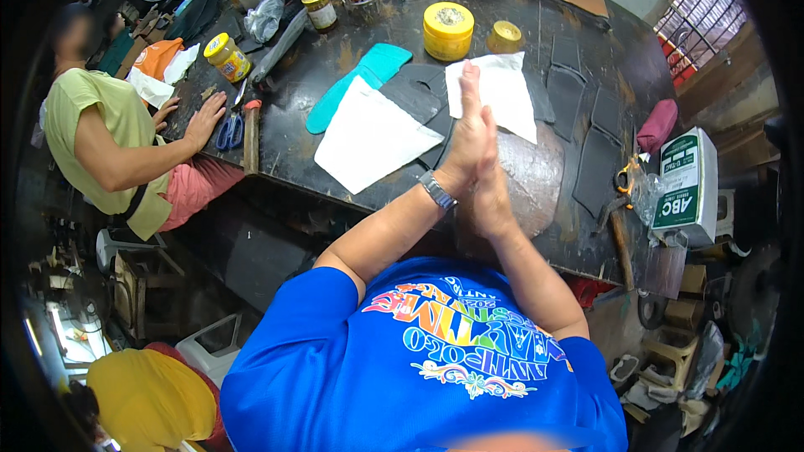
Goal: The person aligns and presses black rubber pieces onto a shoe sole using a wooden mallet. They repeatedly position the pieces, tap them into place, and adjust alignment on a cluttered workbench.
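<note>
My left hand [466, 144], with a metal-banded watch [437, 190] on its wrist, is pressed palm to palm against my right hand [492, 192]. Fingers of both hands stretch out straight, and I see nothing held between them. Just beyond the fingertips lies a white sheet [509, 99]. Left of my hands a second white sheet [368, 138] partly covers a teal sole-shaped piece [362, 84] and some dark flat pieces [412, 88]. Under and right of my right hand is a worn, rounded brown slab [536, 188] on the dark table [293, 146].
Ahead stand a yellow tub [448, 32] and a small yellow container [504, 37]. Dark cut pieces [596, 155] lie to the right, near a white-green box [685, 188] and a hammer [621, 247]. Leftward are blue-handled scissors [230, 130], another hammer [251, 136] and a co-worker's hand [203, 121].
</note>
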